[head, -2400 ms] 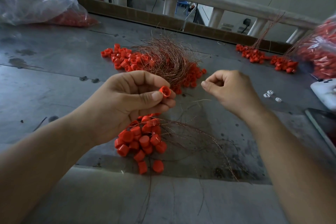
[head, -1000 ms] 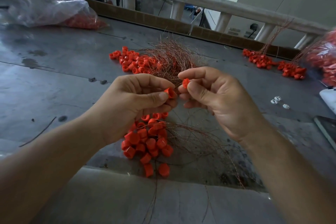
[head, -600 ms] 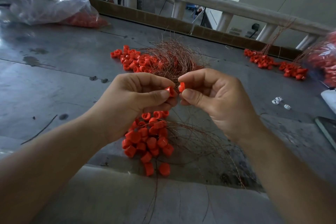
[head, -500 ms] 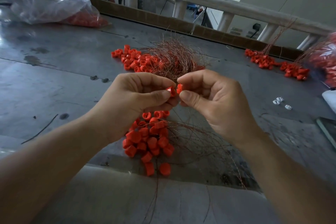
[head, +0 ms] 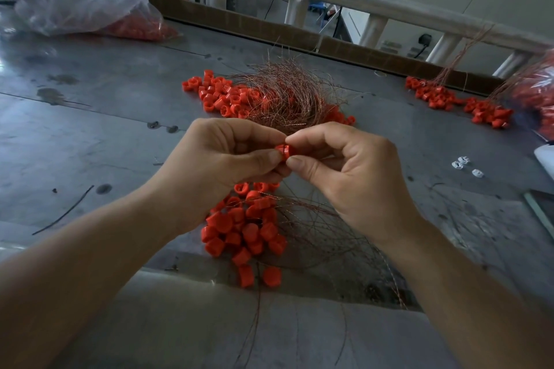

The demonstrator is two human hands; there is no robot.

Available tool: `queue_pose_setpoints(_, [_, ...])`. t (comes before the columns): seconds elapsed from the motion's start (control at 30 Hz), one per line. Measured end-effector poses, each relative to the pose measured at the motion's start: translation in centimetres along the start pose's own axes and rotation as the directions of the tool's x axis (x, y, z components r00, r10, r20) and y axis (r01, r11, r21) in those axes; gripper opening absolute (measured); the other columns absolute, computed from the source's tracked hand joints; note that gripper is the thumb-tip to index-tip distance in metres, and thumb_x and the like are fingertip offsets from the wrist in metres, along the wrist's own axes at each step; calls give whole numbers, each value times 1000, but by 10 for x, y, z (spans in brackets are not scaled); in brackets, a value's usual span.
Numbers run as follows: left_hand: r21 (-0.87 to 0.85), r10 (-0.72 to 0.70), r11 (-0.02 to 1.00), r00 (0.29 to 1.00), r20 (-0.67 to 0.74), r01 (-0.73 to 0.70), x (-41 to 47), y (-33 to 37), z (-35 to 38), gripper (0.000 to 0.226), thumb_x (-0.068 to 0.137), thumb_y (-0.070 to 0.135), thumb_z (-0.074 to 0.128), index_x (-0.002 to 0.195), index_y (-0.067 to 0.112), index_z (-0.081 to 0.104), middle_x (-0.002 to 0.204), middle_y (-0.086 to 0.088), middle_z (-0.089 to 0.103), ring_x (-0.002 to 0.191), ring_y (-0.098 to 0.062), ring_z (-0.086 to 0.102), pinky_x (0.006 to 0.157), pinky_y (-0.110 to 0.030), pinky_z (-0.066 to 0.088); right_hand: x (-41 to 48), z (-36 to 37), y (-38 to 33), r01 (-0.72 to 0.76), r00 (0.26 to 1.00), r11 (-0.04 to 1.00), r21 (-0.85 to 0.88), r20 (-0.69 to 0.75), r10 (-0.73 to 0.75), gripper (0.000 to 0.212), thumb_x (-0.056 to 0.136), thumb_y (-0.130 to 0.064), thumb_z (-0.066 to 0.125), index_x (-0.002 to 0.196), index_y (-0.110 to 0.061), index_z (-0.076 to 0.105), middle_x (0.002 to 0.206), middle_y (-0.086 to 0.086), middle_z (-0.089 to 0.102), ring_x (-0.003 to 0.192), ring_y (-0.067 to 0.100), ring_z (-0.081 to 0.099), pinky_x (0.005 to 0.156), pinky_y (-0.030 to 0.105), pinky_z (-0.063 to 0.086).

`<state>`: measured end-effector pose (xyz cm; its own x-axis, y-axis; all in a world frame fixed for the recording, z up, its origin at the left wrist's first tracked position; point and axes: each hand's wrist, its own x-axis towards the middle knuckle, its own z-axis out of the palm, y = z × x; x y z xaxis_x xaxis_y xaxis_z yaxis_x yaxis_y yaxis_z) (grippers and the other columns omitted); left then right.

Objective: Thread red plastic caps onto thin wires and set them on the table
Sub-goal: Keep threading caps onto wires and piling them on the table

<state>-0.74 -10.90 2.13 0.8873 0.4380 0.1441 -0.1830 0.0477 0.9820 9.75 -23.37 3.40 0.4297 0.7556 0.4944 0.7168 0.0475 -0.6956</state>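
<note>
We hold one red cap (head: 283, 152) up over the table (head: 90, 135). Our left hand (head: 215, 165) pinches it from one side with thumb and forefinger, and our right hand (head: 350, 177) pinches it from the other, the remaining fingers curled in. We cannot tell whether a wire already runs through it (a strand that fine is lost among the fingertips). Below the cap, nearer to us, lies a pile of caps (head: 245, 231), with loose wires (head: 323, 228) fanned out below and right of the cap. Beyond the cap sits a tangle of wires (head: 287, 93) with many more caps caught in it, which we take for finished pieces. We judge the job well under way. This cap is not yet set down, and the near pile looks still to be threaded.
</note>
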Motion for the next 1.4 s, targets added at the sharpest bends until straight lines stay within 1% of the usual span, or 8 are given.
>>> queue_pose_setpoints(0.1, [1, -12, 1000, 1000, -8, 13, 0, 0, 1, 19, 58, 12, 65, 74, 15, 73, 71, -9, 72, 65, -16, 70, 58, -17, 53, 0, 0, 0, 17, 1000, 1000, -19, -1, -17, 20, 73, -5, 72, 92, -11, 69, 81, -18, 62, 78, 0, 64, 69, 9, 49])
queue_pose_setpoints(0.33, [-16, -49, 999, 999, 3, 49, 0, 1, 1, 23, 58, 9, 63, 80, 10, 70, 70, -12, 72, 63, -17, 69, 56, -17, 53, 1, -1, 0, 21, 1000, 998, -62, 14, -20, 19, 72, -8, 74, 90, -11, 71, 80, -18, 62, 78, 1, 64, 70, 11, 50])
queue_pose_setpoints(0.5, [-41, -60, 997, 998, 25, 61, -1, 1, 0, 21, 58, 8, 63, 74, 12, 74, 69, -12, 71, 62, -17, 69, 55, -17, 53, 1, -4, -1, 25, 999, 997, -73, 39, -22, 18, 72, -7, 74, 89, -10, 71, 78, -20, 61, 79, -1, 63, 69, 8, 48])
queue_pose_setpoints(0.63, [-18, -67, 998, 996, 55, 68, -1, 2, 0, 27, 58, 9, 61, 82, 15, 73, 68, -10, 71, 62, -14, 69, 56, -16, 53, 0, -4, -1, 28, 999, 996, -83, 44, -24, 17, 71, -7, 75, 87, -9, 72, 77, -19, 61, 78, 0, 62, 68, 7, 47])
queue_pose_setpoints(0.87, [-67, -58, 996, 998, 39, 60, -2, 2, 1, 23, 58, 8, 63, 78, 8, 73, 69, -14, 71, 62, -17, 69, 55, -18, 53, -1, -2, -1, 25, 1000, 999, -31, -7, -25, 16, 71, -8, 75, 86, -9, 72, 76, -18, 63, 72, 1, 64, 65, 12, 50])
queue_pose_setpoints(1.07, [-71, -51, 996, 998, 21, 53, -3, 0, 1, 24, 56, 9, 63, 78, 9, 73, 69, -11, 71, 61, -16, 69, 55, -18, 53, -4, 4, 2, 14, 998, 1000, -2, -64, -14, 17, 70, -9, 75, 86, -7, 71, 73, -17, 61, 66, -1, 62, 62, 12, 49])
queue_pose_setpoints(1.3, [-63, -60, 996, 996, 58, 64, -2, 1, 1, 28, 53, 18, 66, 79, 14, 75, 71, -10, 72, 64, -15, 70, 57, -17, 53, -1, -2, 3, 36, 999, 999, 15, -2, -36, 20, 71, -15, 73, 89, -6, 71, 75, -18, 61, 70, -4, 62, 65, 11, 49])
queue_pose_setpoints(1.4, [-52, -51, 997, 995, 82, 55, -2, 1, 1, 28, 52, 22, 67, 78, 18, 76, 73, -9, 72, 66, -16, 70, 57, -17, 53, -1, -3, 4, 28, 1000, 999, 42, 11, -28, 18, 70, -15, 73, 86, -6, 71, 74, -17, 62, 67, -4, 62, 64, 12, 49])
